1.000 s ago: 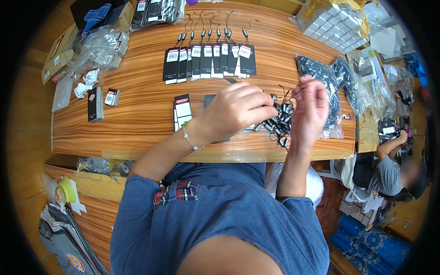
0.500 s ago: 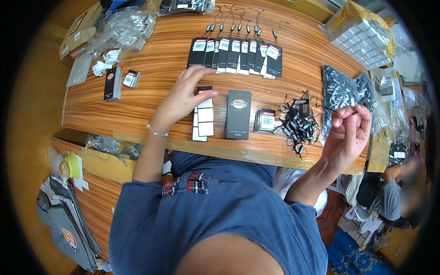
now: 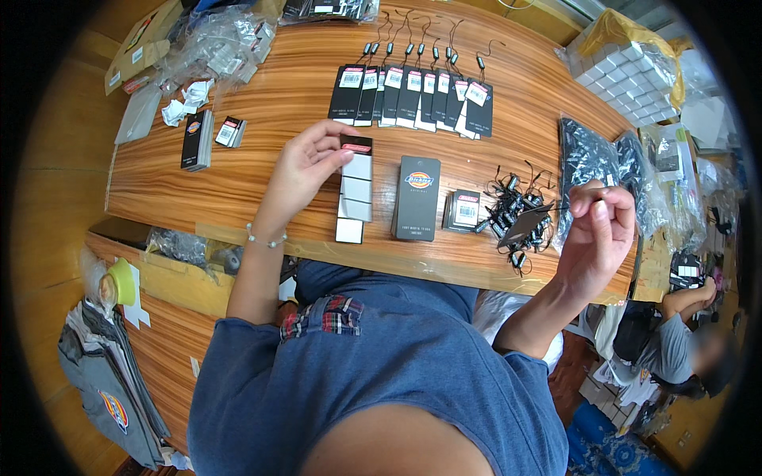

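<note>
My left hand reaches over the wooden table and pinches the top black tag of a column of small white stickers. My right hand is raised at the table's right edge, fingers closed on a thin black string from which a dark hang tag dangles. Beneath it lies a tangled pile of black string loops. A stack of large dark hang tags and a small stack of labelled tags lie between my hands.
A row of finished dark tags with strings lies fanned at the far side. Black plastic bags sit right, clear bags and small tag stacks left. Another person sits lower right.
My left hand moved from the string pile leftward to the sticker column. My right hand pulled away to the right and lifted a strung tag off the pile.
</note>
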`<action>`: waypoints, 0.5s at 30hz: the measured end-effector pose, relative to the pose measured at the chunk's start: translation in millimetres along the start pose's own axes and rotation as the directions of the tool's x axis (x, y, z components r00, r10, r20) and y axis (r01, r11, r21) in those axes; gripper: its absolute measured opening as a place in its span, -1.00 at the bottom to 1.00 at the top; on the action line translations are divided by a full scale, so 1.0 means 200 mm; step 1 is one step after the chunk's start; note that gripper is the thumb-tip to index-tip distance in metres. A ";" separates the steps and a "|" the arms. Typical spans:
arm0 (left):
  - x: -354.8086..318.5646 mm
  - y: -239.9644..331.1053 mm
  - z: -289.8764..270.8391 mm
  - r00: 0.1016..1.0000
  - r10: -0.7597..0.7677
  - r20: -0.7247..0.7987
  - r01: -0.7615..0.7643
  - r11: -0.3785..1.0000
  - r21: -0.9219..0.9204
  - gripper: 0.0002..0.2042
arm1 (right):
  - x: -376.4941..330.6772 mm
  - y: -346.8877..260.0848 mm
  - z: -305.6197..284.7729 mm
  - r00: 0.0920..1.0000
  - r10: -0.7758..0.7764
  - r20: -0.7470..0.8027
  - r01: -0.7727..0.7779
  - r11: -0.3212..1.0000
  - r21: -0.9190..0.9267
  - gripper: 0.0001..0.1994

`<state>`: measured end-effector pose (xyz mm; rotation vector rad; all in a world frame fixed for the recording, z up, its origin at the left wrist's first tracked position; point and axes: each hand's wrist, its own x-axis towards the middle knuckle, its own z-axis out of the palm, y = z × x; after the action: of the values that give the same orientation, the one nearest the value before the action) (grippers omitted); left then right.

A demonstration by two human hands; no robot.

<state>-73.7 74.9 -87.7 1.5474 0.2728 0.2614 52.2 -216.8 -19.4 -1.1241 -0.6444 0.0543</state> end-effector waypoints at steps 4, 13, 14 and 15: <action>0.04 0.22 0.21 0.995 0.091 0.041 -0.090 0.996 -0.027 -0.77 | -0.03 -0.05 0.19 0.994 0.099 -0.054 -0.110 0.960 -0.256 -0.75; 0.08 0.34 0.57 0.882 0.433 0.186 -0.463 0.869 0.173 -0.80 | -0.05 0.04 0.27 0.998 -0.004 -0.057 -0.023 0.884 -0.467 -0.75; 0.08 0.34 0.58 0.878 0.440 0.190 -0.472 0.863 0.181 -0.80 | -0.05 0.04 0.27 0.998 -0.017 -0.057 -0.013 0.875 -0.484 -0.76; 0.08 0.34 0.58 0.874 0.447 0.193 -0.480 0.857 0.190 -0.81 | -0.05 0.03 0.27 0.998 -0.022 -0.061 -0.010 0.873 -0.487 -0.75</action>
<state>-19.1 -29.2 -19.8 1.8454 -0.2019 0.5103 19.4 -173.3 -15.1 -1.6064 -0.6193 -0.1597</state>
